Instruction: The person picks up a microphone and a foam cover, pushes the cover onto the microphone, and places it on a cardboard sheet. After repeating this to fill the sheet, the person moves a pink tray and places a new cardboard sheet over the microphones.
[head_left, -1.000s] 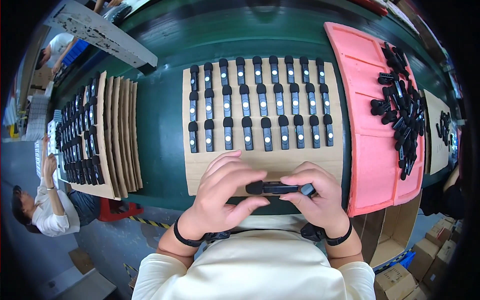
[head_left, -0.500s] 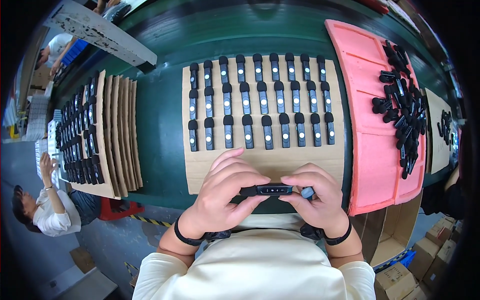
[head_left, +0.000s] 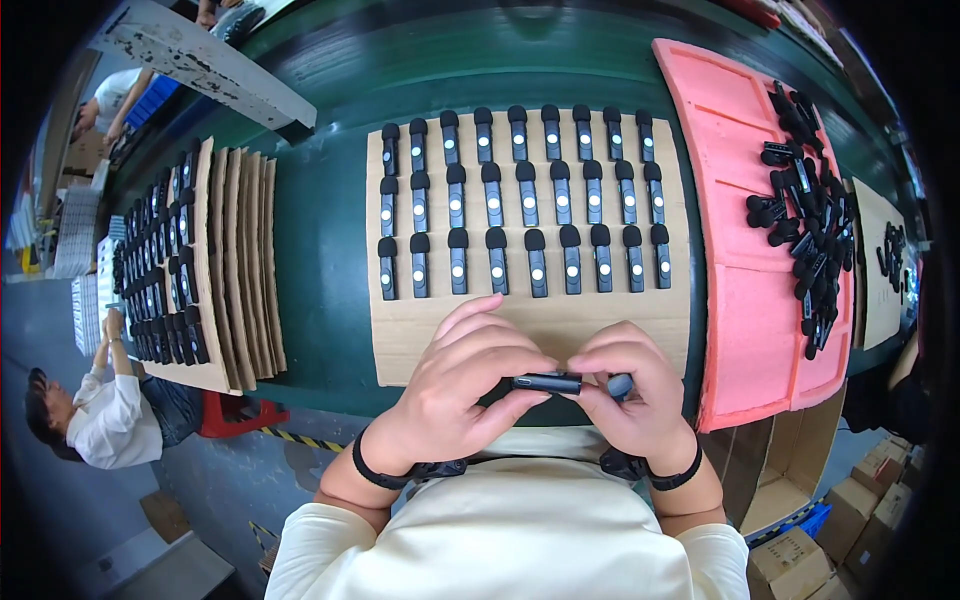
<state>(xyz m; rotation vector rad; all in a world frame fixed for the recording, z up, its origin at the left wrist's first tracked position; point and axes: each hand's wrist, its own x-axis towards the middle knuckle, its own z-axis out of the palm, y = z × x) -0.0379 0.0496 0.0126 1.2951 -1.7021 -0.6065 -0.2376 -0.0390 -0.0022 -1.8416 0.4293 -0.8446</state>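
Close to my body I hold a small black clip-on microphone (head_left: 553,383) level between both hands. My left hand (head_left: 455,385) pinches its left end between thumb and index finger, hiding the foam tip. The thumb and fingers of my right hand (head_left: 638,395) meet at the microphone's right end. A small grey-blue piece with a rounded end (head_left: 619,385) is also tucked in my right hand; its kind is unclear. Just beyond my hands lies a cardboard sheet (head_left: 560,315), bearing three rows of similar foam-tipped microphones (head_left: 537,262), each with a pale round spot.
On the right, a pink foam tray (head_left: 740,330) carries a heap of black microphones (head_left: 815,260). Upright cardboard sheets (head_left: 245,280) and more microphones (head_left: 160,290) stand left on the green table (head_left: 325,270). A co-worker (head_left: 115,420) sits at far left; cartons (head_left: 795,565) are lower right.
The microphone has been rolled in my fingers: its face with small marks has turned away and a plain black side shows. At far left the co-worker's raised hand has come down.
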